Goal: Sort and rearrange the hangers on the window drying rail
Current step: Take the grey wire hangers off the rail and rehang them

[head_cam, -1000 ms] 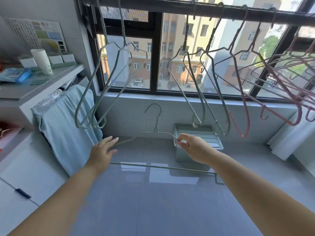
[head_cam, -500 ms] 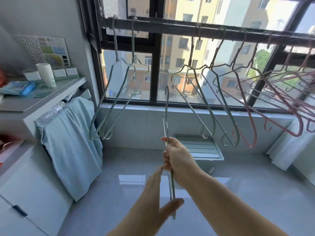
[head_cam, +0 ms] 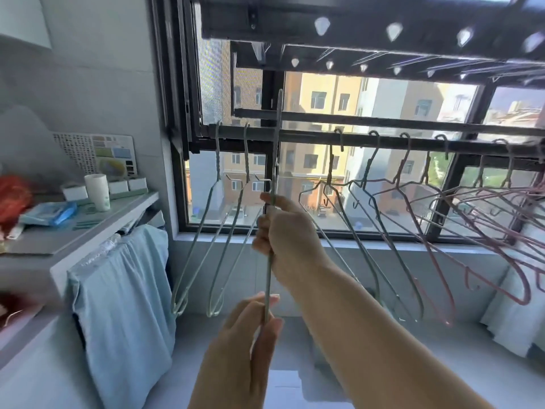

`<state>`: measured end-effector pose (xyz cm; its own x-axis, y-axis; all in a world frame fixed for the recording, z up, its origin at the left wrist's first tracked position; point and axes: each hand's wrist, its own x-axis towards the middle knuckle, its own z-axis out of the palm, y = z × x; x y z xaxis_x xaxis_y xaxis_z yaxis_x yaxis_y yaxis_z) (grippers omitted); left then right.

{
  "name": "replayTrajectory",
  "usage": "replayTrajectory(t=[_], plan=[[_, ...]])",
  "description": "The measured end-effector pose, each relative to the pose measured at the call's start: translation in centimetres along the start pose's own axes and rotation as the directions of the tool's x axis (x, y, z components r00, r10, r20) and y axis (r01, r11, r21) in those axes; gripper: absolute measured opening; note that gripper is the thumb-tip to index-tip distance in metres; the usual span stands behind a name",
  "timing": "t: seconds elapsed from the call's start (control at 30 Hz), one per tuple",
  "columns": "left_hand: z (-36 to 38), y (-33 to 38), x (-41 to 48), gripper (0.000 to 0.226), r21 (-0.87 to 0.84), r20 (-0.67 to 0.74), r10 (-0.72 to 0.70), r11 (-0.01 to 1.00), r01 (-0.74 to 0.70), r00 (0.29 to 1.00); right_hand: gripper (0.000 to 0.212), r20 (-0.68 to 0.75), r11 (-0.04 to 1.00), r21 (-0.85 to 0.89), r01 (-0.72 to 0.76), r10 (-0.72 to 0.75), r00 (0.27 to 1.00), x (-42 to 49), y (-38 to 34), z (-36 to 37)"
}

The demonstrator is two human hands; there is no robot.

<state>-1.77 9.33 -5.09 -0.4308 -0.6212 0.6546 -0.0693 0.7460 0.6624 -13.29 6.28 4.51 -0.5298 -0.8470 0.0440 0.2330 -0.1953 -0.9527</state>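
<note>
I hold one green wire hanger (head_cam: 276, 149) edge-on and upright in front of the window. My right hand (head_cam: 283, 231) grips it near its neck, and my left hand (head_cam: 250, 335) pinches its lower bar. Its hook tip reaches above the dark drying rail (head_cam: 309, 136), in the gap between hanger groups. Two green hangers (head_cam: 212, 231) hang on the rail to the left. Several green hangers (head_cam: 362, 219) hang to the right, then several pink hangers (head_cam: 483, 219) further right.
A white shelf (head_cam: 88, 231) at the left carries a cup (head_cam: 97, 191), small boxes and blue packets. A light blue cloth (head_cam: 124, 305) drapes below it. White fabric (head_cam: 519, 314) hangs at the right. An overhead black rack (head_cam: 383, 54) spans the top.
The hanger went from flat and facing me to edge-on, then rose toward the rail. Both hands lifted with it, and my view tilted upward.
</note>
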Motion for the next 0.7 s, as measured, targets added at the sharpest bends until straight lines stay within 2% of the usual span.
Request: replayTrajectory(t=[0.17,0.33,0.4,0.43,0.47,0.5,0.53,0.57,0.63,0.7], plan=[[1.1,0.5,2.2,0.029,0.075,-0.079,0.09,0.994,-0.084,0.993,0.033,-0.075,0.998,0.015,-0.056,0.057,0.996,2.3,-1.2,0.0],[2.1,0.1,2.2,0.04,0.075,-0.018,0.024,0.997,-0.023,1.0,0.026,-0.099,0.99,0.022,-0.142,0.144,0.985,3.1,-0.2,-0.9],[2.4,-0.2,2.1,0.041,0.088,-0.008,-0.004,0.996,0.004,1.0,0.023,-0.059,0.988,-0.036,-0.151,0.149,0.987,2.8,-0.1,-1.3],[2.4,-0.4,2.1,0.04,0.09,-0.009,-0.012,0.996,0.013,1.0,0.021,-0.036,0.981,-0.131,-0.141,0.138,0.99,2.5,-0.2,-1.4],[2.5,-0.6,2.0,0.037,0.084,-0.004,-0.02,0.996,0.021,1.0,0.023,-0.027,0.945,-0.309,-0.11,0.106,0.994,2.1,-0.4,-1.6],[2.5,-0.7,2.0,0.034,0.09,0.004,-0.032,0.995,0.031,0.999,0.028,-0.02,0.837,-0.544,-0.055,0.052,0.998,1.5,-0.8,-2.0],[2.6,-0.9,1.9,0.031,0.099,0.006,-0.045,0.994,0.044,0.999,0.035,0.024,0.674,-0.738,0.029,-0.016,1.0,0.8,-1.2,-2.5],[2.7,-0.9,1.9,0.029,0.112,0.0,-0.063,0.992,0.062,0.998,0.041,0.079,0.528,-0.841,0.12,-0.101,0.992,0.2,-1.6,-3.3],[2.6,-0.5,2.0,0.033,0.147,-0.075,-0.06,0.987,0.071,0.995,0.048,0.131,0.367,-0.901,0.229,-0.274,0.953,-1.4,-2.8,-5.6],[2.8,0.6,2.3,0.045,0.135,-0.201,0.016,0.991,0.011,0.979,0.054,0.095,0.28,-0.933,0.225,-0.413,0.906,-2.6,-3.7,-8.3]])
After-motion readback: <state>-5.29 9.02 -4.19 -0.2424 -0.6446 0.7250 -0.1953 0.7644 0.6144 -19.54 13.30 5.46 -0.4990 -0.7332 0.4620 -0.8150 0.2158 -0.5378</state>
